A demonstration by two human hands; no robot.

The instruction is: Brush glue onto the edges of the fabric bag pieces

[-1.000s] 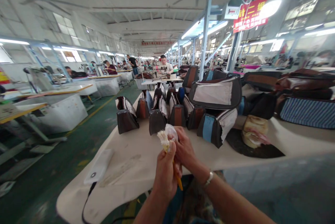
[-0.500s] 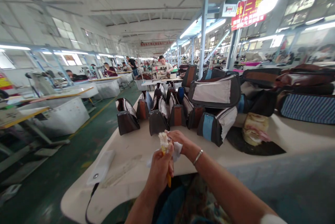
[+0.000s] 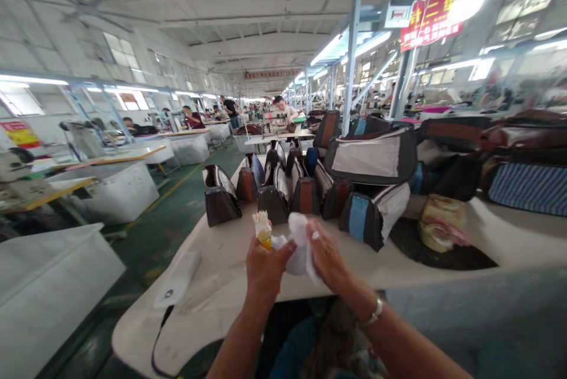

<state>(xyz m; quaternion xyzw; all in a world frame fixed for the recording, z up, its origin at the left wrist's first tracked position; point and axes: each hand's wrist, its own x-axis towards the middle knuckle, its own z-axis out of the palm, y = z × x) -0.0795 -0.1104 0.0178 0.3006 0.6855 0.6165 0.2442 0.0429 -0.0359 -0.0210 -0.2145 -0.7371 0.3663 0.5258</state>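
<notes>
My left hand [image 3: 264, 267] is closed round a brush [image 3: 263, 228] with a yellow handle and pale bristles pointing up. Right beside it, my right hand [image 3: 326, 256] grips a white cloth [image 3: 297, 244] that touches the brush just below the bristles. Both hands hover above the near edge of a white worktable [image 3: 221, 284]. A metal bracelet sits on my right wrist.
Several small brown, grey and blue bags [image 3: 283, 190] stand in rows on the table behind my hands, with bigger bags [image 3: 372, 157] stacked to the right. A white power bank [image 3: 178, 280] with a cable lies at the left. Other workers sit at distant tables [image 3: 190, 131].
My hands rose a little and the right hand drew the cloth off the bristles to the brush's right side. The camera view shifted slightly rightward.
</notes>
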